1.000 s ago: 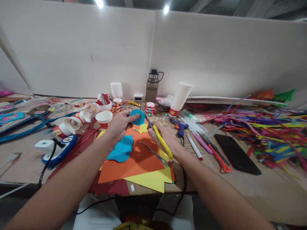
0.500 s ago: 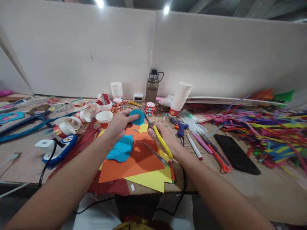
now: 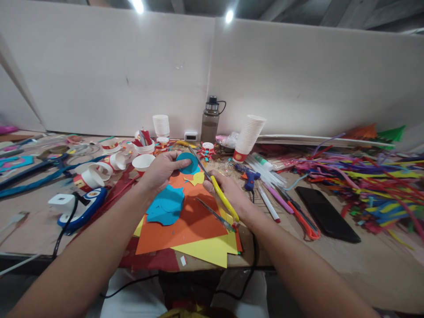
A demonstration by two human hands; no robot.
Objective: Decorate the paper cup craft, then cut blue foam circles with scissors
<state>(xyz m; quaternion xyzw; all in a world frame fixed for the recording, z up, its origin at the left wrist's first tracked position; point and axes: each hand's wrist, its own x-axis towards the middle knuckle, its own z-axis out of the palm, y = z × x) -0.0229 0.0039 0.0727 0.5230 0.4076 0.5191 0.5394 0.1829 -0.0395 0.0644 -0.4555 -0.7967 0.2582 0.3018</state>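
Between thumb and fingers, my left hand [image 3: 167, 167] pinches a round blue paper disc [image 3: 187, 163]. My right hand [image 3: 221, 190] grips yellow-handled scissors [image 3: 222, 196], their blades pointing up and left at the disc's right edge. Below the hands lie orange paper sheets [image 3: 188, 234] with a yellow sheet [image 3: 207, 251] partly under them. Blue paper pieces [image 3: 166, 205] rest on the orange, left of centre, and a small yellow paper cutout [image 3: 198, 178] sits just under the disc. A slim pointed tool [image 3: 215, 213] lies on the orange paper beside my right hand.
Paper cups [image 3: 249, 138] stand stacked at the back near a water bottle [image 3: 210, 121]. On the right are a blue glue gun [image 3: 251, 176], pens, a black phone [image 3: 326, 214] and heaped pipe cleaners [image 3: 374, 176]. A power strip [image 3: 82, 210] with cables lies left.
The blue disc and my left hand have shifted slightly left and down. My right hand stays nearly in place with the scissors.
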